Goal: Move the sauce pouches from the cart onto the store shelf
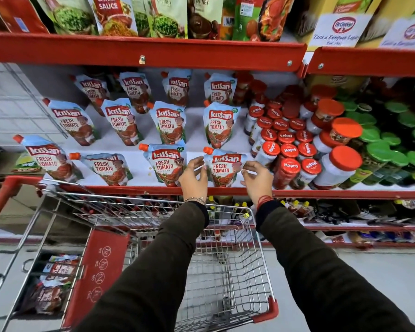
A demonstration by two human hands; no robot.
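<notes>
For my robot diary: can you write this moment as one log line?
step: setting pouch on shelf | left hand: touching its side | right hand: touching other side | cart: upper basket empty

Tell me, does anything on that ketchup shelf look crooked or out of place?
Yes. In the front row, the second pouch from the left leans well over to the left, its orange cap pointing sideways, while its neighbours stand nearly upright. A few red-lidded jars beside the pouches are turned so their lid labels read upside down. Nothing looks spilled or torn.
</notes>
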